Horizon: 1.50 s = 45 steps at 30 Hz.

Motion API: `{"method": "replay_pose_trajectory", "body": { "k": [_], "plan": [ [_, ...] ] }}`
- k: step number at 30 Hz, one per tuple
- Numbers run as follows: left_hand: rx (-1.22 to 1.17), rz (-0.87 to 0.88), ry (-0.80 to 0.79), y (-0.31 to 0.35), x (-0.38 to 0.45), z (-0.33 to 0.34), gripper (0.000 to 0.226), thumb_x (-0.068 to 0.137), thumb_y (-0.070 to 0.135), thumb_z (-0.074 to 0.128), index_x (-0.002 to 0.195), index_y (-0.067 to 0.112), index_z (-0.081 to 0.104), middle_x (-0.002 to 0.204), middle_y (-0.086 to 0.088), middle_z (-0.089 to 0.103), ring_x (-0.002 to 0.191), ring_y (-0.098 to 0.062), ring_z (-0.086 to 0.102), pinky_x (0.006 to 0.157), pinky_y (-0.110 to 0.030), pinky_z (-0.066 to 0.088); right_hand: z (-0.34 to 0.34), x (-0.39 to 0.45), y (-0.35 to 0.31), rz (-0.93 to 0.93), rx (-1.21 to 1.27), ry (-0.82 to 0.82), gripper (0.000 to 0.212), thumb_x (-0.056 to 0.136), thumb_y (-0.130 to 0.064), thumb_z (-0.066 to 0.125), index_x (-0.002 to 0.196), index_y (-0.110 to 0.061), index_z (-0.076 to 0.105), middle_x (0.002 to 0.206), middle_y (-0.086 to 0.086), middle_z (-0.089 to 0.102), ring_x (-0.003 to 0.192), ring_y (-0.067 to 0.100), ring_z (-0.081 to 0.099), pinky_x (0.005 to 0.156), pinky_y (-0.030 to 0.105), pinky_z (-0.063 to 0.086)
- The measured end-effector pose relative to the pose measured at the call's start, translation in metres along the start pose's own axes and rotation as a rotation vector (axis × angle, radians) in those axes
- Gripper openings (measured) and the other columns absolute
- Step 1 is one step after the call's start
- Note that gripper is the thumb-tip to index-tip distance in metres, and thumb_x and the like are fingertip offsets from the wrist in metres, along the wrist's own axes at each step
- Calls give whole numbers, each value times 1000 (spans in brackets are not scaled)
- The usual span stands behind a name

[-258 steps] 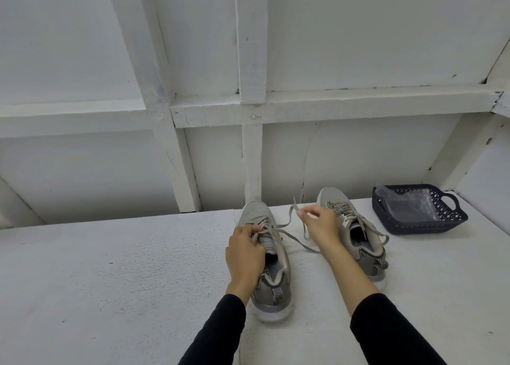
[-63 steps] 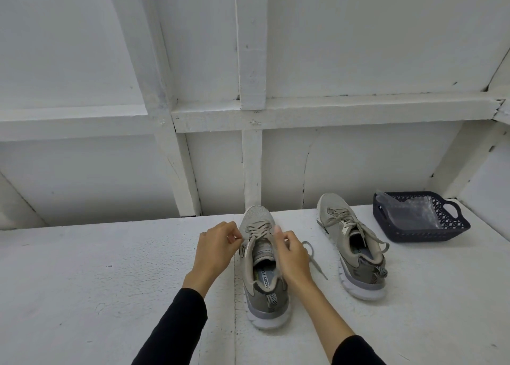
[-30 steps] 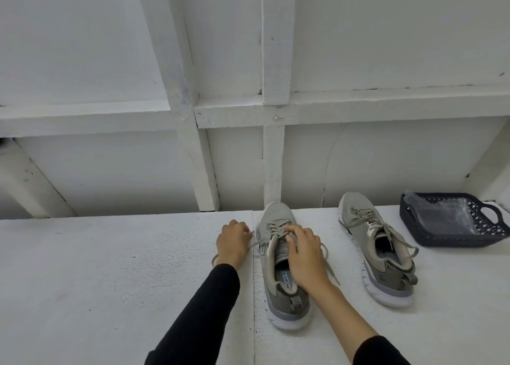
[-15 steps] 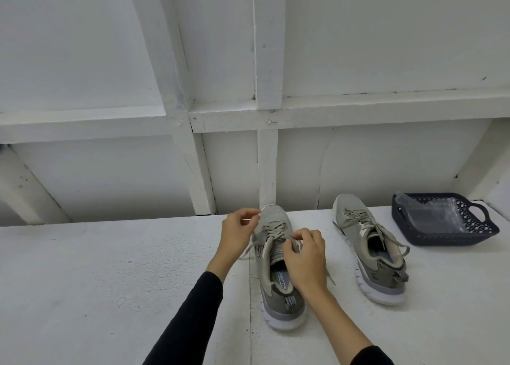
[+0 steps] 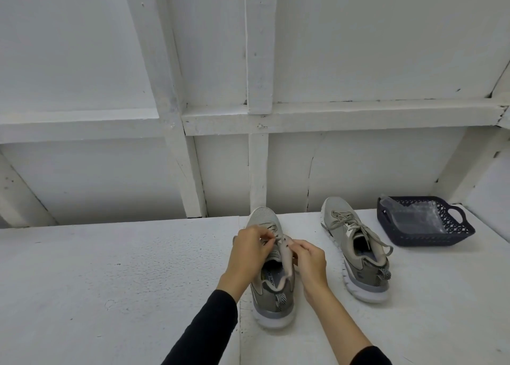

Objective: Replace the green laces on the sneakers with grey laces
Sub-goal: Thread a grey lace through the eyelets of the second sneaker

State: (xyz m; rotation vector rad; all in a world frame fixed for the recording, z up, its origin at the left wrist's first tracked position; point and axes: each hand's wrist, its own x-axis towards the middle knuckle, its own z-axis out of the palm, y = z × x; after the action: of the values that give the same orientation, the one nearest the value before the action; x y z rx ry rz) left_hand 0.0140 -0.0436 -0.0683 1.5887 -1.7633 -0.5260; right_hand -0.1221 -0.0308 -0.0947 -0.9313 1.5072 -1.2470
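Note:
Two grey sneakers stand on the white table (image 5: 110,281), toes pointing away from me. The near sneaker (image 5: 271,290) sits in the middle, and both my hands work at its upper eyelets. My left hand (image 5: 248,254) pinches the lace (image 5: 276,237) over the tongue. My right hand (image 5: 310,262) pinches the lace end at the right eyelet flap. The other sneaker (image 5: 356,254) stands to the right, laced, its lace ends hanging loose over the collar.
A dark blue plastic basket (image 5: 466,230) with a clear plastic bag (image 5: 414,218) inside stands at the far right of the table. A white panelled wall with wooden beams (image 5: 331,116) rises directly behind the table.
My left hand has come in from the shoe's left side onto the laces. My right hand has shifted to the right eyelet flap. The view has panned slightly left.

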Motion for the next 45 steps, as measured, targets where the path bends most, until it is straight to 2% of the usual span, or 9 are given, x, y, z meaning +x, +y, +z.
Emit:
{"method": "replay_pose_trajectory", "body": {
  "k": [4, 9, 19, 23, 29, 33, 37, 40, 45],
  "plan": [
    [-12, 48, -15, 6, -5, 2, 11, 89, 22, 69, 97, 19, 76, 96, 6, 73, 80, 0, 62, 78, -19, 54, -2, -2, 1, -12, 52, -18, 20, 89, -15, 64, 79, -25, 78, 81, -1, 75, 90, 27, 68, 88, 51, 54],
    [77, 72, 8, 9, -9, 4, 15, 91, 27, 65, 99, 19, 75, 99, 4, 70, 85, -8, 64, 77, -24, 55, -1, -2, 7, -49, 60, -56, 14, 88, -20, 67, 96, -23, 78, 94, -2, 75, 95, 19, 69, 91, 46, 54],
    [281, 163, 25, 19, -7, 2, 22, 95, 24, 55, 93, 15, 74, 89, -1, 65, 76, -14, 53, 71, -26, 45, 2, -5, 7, -133, -81, -18, 22, 94, -23, 56, 102, -24, 76, 96, -5, 73, 96, 13, 66, 91, 40, 53],
    [337, 204, 26, 18, -5, 1, 20, 91, 21, 59, 80, 12, 73, 79, -2, 65, 67, -21, 53, 70, -30, 41, 4, -6, 4, -204, -145, -7, 23, 96, -15, 52, 97, -17, 75, 92, -1, 70, 97, 18, 62, 87, 36, 50],
    [385, 238, 74, 16, -2, 4, 29, 66, 4, 76, 49, 13, 54, 50, 1, 49, 47, -15, 26, 52, -30, 40, 9, -8, 6, -273, -199, -15, 21, 97, -18, 52, 101, -19, 72, 97, -1, 65, 97, 14, 58, 81, 24, 45],
    [425, 244, 4, 11, 2, 3, 20, 87, 15, 62, 68, 12, 67, 66, 3, 52, 59, -16, 38, 81, -35, 43, 8, -6, 7, -287, -223, -25, 22, 97, -18, 52, 101, -18, 73, 95, -2, 65, 96, 15, 58, 84, 30, 47],
    [174, 43, -8, 14, 0, -1, 15, 88, 29, 64, 77, 27, 73, 72, 11, 67, 73, -4, 55, 88, -32, 30, 5, -4, 4, -249, -192, -17, 24, 97, -14, 51, 108, -16, 72, 96, 0, 66, 98, 16, 60, 81, 25, 45],
    [28, -124, 38, 14, 1, -2, 17, 86, 29, 67, 70, 33, 69, 61, 15, 62, 71, -2, 51, 81, -33, 27, 5, -4, 4, -239, -173, -35, 25, 97, -13, 52, 111, -17, 72, 98, -1, 67, 100, 17, 60, 88, 30, 48],
    [11, -176, 78, 19, -3, 7, 20, 87, 27, 65, 68, 33, 66, 57, 16, 56, 71, -1, 50, 80, -33, 20, 5, -4, 8, -241, -120, -16, 27, 97, -15, 52, 103, -30, 73, 96, -6, 69, 101, 15, 61, 90, 35, 50]
  ]
}}
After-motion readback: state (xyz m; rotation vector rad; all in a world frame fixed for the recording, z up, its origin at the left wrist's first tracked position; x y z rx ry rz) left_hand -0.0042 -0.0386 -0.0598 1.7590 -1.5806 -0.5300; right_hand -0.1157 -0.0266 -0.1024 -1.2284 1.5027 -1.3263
